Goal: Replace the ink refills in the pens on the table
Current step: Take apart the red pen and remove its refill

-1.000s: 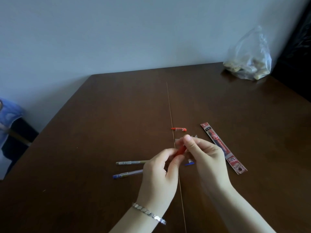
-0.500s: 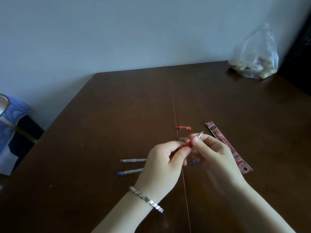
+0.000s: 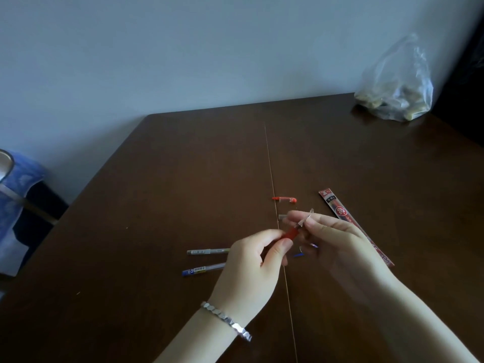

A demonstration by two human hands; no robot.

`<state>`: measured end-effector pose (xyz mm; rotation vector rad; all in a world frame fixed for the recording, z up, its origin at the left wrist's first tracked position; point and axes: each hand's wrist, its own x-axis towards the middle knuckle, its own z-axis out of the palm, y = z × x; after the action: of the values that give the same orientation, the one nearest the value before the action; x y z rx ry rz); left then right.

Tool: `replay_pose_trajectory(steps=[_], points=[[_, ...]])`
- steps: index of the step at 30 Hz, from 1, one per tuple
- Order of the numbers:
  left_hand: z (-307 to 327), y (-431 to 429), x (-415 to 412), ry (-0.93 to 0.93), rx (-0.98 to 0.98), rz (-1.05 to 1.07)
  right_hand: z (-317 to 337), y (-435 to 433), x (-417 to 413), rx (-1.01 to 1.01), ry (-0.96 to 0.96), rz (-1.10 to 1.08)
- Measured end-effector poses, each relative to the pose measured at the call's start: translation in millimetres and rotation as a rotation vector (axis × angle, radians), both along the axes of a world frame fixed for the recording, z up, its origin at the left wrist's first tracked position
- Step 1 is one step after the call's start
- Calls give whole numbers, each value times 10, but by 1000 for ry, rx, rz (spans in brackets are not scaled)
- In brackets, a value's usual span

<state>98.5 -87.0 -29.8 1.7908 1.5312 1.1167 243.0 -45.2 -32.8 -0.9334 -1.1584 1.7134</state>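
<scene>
My left hand (image 3: pixel 251 265) pinches the red pen (image 3: pixel 292 233) by its red grip, held above the dark wooden table (image 3: pixel 157 205). My right hand (image 3: pixel 337 242) pinches the pen's clear tip piece (image 3: pixel 307 218) between thumb and forefinger. A red cap (image 3: pixel 284 199) lies just beyond the hands. A grey pen (image 3: pixel 208 251) and a blue pen (image 3: pixel 203 269) lie left of my left hand, partly hidden by it. A red refill packet (image 3: pixel 340 210) lies to the right, its lower half behind my right hand. Small blue parts (image 3: pixel 298 255) lie under the hands.
A clear plastic bag (image 3: pixel 395 93) with small items sits at the table's far right corner by the wall. A blue object (image 3: pixel 15 200) stands beyond the table's left edge. A seam (image 3: pixel 269 166) runs down the table's middle.
The hands have drawn a little apart along the red pen: more of the red grip and the clear tip piece shows between them. The view has shifted slightly.
</scene>
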Motion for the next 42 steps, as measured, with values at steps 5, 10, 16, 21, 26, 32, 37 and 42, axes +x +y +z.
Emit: replay_pose_trajectory(steps=[5,10,16,21,26,32,37,42], points=[[-10,29,34,17,-17,-18,14,18,5,-20,-112,-52],[-11,71,31,11,-25,-13,36,40,24,-25,-178,-19],[20,103,30,44,10,-27,81,58,80,-15,-162,0],[36,108,19,56,12,-35,74,50,70,-18,-169,-24],[16,97,21,73,7,-32,82,57,85,-8,-236,-9],[9,93,22,87,0,-27,116,82,94,-40,-242,-3],[-10,89,28,108,11,-34,107,100,123,-45,-234,14],[-23,98,8,146,28,-50,98,124,154,17,-350,28]])
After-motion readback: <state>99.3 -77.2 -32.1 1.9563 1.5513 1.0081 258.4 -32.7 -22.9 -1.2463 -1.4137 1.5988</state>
